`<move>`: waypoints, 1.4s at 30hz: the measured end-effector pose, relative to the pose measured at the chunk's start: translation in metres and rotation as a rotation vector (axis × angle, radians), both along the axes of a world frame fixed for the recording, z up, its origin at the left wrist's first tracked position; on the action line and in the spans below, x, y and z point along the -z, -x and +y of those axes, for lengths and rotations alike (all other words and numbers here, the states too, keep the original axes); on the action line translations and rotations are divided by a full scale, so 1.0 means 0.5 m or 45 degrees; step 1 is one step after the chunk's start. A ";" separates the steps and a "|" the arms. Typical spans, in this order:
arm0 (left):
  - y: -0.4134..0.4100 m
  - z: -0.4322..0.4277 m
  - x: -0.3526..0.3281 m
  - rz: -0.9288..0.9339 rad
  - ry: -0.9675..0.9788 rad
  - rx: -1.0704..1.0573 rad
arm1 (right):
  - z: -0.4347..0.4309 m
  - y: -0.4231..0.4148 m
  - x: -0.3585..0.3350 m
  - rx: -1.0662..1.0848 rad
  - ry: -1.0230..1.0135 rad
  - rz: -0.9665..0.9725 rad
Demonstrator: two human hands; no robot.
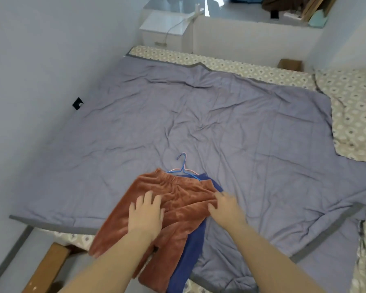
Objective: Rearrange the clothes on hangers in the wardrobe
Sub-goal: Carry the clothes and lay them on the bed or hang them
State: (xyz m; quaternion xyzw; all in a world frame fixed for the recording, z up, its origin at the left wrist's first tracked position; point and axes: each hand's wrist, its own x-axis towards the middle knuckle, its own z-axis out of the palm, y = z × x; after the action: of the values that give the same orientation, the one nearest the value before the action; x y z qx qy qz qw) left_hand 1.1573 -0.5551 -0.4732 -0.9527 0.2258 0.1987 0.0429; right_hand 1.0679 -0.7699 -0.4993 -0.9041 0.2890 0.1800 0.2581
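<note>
Rust-brown fleece trousers (178, 193) lie on the grey quilt (220, 123) near the bed's front edge, their legs hanging over it. A dark blue garment (188, 250) lies under them, showing along their right side. Two wire hangers, one blue (185, 166) and one pink (178, 169), stick out past the waistband with their hooks pointing away from me. My left hand (146, 214) rests flat on the trousers with fingers spread. My right hand (225, 208) touches the right edge of the trousers, fingers slightly bent; whether it pinches the cloth is unclear.
The bed fills the view, with a patterned sheet (241, 68) and pillow (357, 115) at the right. A wall runs along the left. A white nightstand (165, 30) stands beyond the bed. The wooden bed frame (49, 269) shows at lower left.
</note>
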 end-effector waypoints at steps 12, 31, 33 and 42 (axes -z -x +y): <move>-0.037 0.027 0.345 0.194 -0.088 0.096 | 0.094 -0.018 0.339 -0.076 -0.005 0.079; -0.231 -0.076 0.626 0.228 -0.004 0.095 | -0.025 -0.250 0.600 -0.078 0.434 -0.106; -0.229 -0.074 0.632 0.242 -0.016 0.116 | -0.032 -0.267 0.606 -0.029 0.370 -0.069; -0.206 -0.047 0.631 0.229 0.250 -0.011 | -0.077 -0.283 0.581 -0.063 0.189 0.103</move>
State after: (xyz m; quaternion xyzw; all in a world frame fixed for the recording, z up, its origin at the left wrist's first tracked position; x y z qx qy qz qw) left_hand 1.2604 -0.5784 -0.7886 -0.9316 0.2429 0.2607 -0.0719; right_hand 1.2092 -0.8084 -0.7898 -0.9196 0.2894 0.2009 0.1741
